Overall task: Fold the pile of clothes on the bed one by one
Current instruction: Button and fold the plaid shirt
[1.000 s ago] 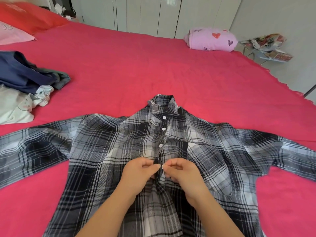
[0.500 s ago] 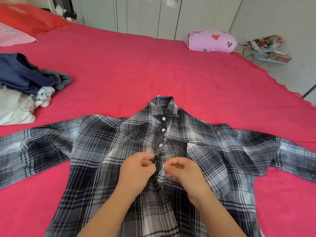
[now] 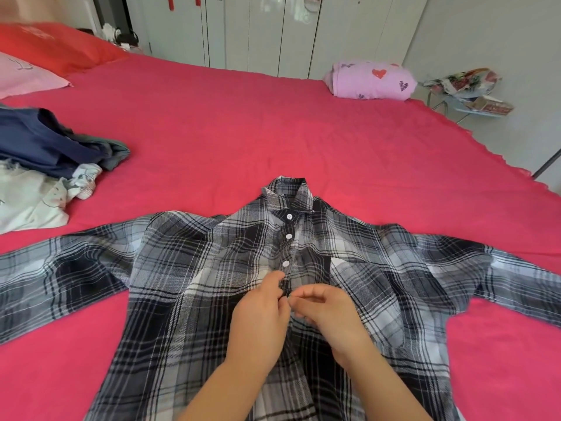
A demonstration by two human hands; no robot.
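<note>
Plaid shirt [image 3: 188, 284] — left hand [image 3: 261, 317], right hand [image 3: 329, 311] pinch-tight on placket [image 3: 287, 249].

A bed [image 3: 273, 126] under a bright pink cover fills the view. White wardrobe doors [image 3: 264, 31] line the far side, a pale wall [image 3: 473, 28] stands right, and a red pillow [image 3: 57, 44] lies far left.
</note>
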